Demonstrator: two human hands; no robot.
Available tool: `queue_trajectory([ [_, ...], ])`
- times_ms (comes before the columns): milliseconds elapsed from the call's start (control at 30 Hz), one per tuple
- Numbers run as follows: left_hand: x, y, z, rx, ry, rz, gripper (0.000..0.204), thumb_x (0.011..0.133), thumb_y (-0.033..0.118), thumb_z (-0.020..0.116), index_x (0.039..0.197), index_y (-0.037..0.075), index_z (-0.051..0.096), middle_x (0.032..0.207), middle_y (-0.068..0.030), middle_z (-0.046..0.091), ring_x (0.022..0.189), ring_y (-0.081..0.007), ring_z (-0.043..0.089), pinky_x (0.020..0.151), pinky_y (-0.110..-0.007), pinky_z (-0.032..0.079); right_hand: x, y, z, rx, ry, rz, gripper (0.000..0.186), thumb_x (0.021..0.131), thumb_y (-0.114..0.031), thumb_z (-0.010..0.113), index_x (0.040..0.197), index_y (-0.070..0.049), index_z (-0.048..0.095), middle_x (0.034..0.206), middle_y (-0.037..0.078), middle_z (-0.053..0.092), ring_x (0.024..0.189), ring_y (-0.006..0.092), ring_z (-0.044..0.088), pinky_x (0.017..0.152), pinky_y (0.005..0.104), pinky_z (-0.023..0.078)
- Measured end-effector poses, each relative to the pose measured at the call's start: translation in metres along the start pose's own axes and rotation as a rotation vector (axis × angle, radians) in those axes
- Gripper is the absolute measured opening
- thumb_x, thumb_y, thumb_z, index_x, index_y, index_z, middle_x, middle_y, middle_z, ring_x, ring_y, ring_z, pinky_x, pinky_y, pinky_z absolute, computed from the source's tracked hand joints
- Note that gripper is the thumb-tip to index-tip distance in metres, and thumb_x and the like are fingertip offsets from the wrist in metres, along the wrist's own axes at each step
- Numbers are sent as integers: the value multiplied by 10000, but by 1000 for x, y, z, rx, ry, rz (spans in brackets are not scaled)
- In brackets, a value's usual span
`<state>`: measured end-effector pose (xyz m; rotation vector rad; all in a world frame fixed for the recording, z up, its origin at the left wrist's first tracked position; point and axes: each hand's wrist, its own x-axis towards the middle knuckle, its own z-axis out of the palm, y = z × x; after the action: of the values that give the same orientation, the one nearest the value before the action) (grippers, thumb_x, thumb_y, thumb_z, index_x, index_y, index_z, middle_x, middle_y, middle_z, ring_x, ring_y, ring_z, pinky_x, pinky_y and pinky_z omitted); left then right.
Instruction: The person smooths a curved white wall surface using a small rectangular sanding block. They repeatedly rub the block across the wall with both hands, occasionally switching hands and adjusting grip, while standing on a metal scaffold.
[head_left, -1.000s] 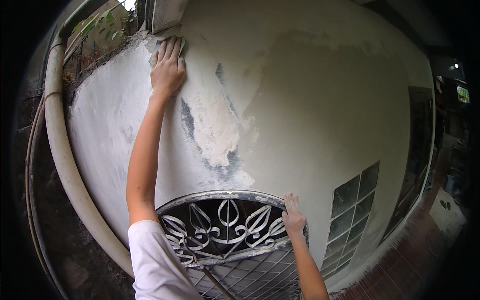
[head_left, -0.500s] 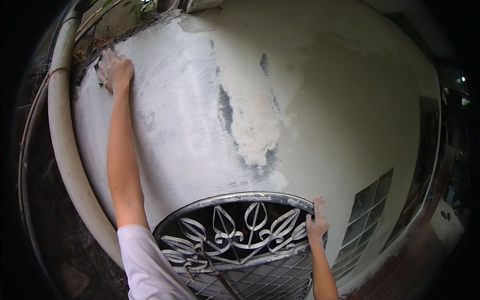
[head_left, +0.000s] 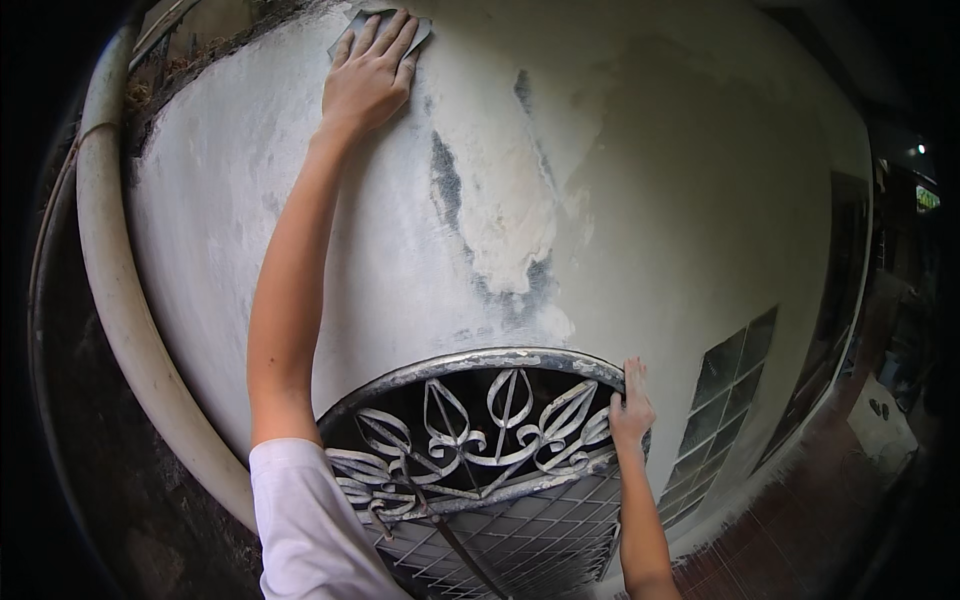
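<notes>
High on the pale, patchy wall (head_left: 400,270), my left hand (head_left: 368,90) presses a grey sheet of sandpaper (head_left: 422,32) flat under its spread fingers. The sheet's edges stick out on both sides of the hand. Lower and to the right, my right hand (head_left: 630,412) rests beside the end of an arched metal frame (head_left: 500,356), its fingers stretched upward along the wall and its thumb at the frame. White dust coats both hands. Dark grey streaks (head_left: 446,180) and a cream patch (head_left: 505,225) mark the wall's middle.
A thick pale pipe (head_left: 110,240) runs down the left side. Scrolled ironwork (head_left: 510,400) and diamond mesh (head_left: 520,540) fill the gate below. A window of glass panes (head_left: 725,400) is at the right, above reddish floor tiles (head_left: 760,550).
My left hand has moved right and upward across the wall with the sandpaper, away from the wall's left edge. My right hand stays by the frame; the view has shifted slightly.
</notes>
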<state>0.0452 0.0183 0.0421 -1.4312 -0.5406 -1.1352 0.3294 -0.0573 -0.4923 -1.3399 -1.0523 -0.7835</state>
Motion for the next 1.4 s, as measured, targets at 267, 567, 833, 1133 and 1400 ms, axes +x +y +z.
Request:
queue_trajectory([
  [267,-17,-56,-28,36,60,-102,482,1011,279,428,1459,118,502,1548,-97,435,1478,-299,309,1226,-437,197,0,0,-9,-3,-55,-3,676,785,-6,577,1444,-147,533,1467,96,538,1317,276,551,928,342,539],
  [567,-107,-241,-55,243,214,-529,586,1030,480,298,1576,267,302,1645,24,268,1507,-278,255,1228,-469,166,-1,-1,-8,-1,-65,2,679,789,-7,590,1454,-126,518,1489,106,513,1336,278,532,922,349,538],
  [833,-148,-273,-81,287,109,-727,624,1011,463,298,1584,216,280,1645,-13,271,1480,-322,302,1209,-483,206,-3,-1,-8,-9,-83,27,680,793,-22,602,1459,-127,511,1495,105,505,1336,271,533,912,346,542],
  [1133,-115,-268,-73,312,-14,-804,639,983,430,298,1563,163,326,1617,-88,324,1430,-415,359,1184,-509,248,-2,4,-9,1,-68,-25,628,827,-39,580,1446,-132,522,1458,104,547,1305,290,563,942,352,538],
  [1400,-88,-197,-51,218,127,-522,575,1004,391,310,1524,167,411,1585,-87,384,1418,-362,392,1180,-486,278,-2,6,-7,69,-53,4,586,820,-24,573,1397,-123,577,1421,103,582,1277,287,588,949,348,537],
])
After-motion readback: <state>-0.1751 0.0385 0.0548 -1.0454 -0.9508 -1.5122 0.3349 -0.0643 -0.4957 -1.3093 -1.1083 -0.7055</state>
